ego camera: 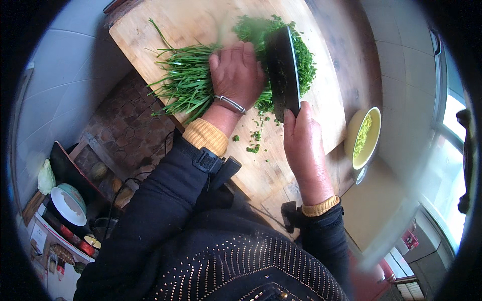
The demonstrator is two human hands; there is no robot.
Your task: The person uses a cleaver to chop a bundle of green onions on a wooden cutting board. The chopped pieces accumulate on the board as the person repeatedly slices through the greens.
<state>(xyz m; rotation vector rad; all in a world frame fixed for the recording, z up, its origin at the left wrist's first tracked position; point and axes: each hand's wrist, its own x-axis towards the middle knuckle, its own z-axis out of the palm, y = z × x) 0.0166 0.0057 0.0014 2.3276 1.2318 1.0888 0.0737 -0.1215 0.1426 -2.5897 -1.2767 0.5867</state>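
Note:
My left hand (238, 77) presses down on a thick bunch of long green leaves, which look like garlic chives (184, 77). Their loose ends fan out to the left across the wooden cutting board (271, 169). In my right hand (305, 145) is a wide dark cleaver (283, 71), gripped low near its handle, which my fingers hide. The blade stands just right of my left hand, between the bunch and a heap of finely chopped greens (307, 64). Small cut bits (256, 141) lie scattered on the board below the blade.
Right of the board stands a pale yellow bowl (352, 139) holding yellow shredded or crumbled food (363, 135). A small clear cup (361, 175) is beside it. At the lower left are a white-lined bowl (67, 205) and a cabbage (46, 177). The board's left edge overhangs a brown tiled floor (130, 113).

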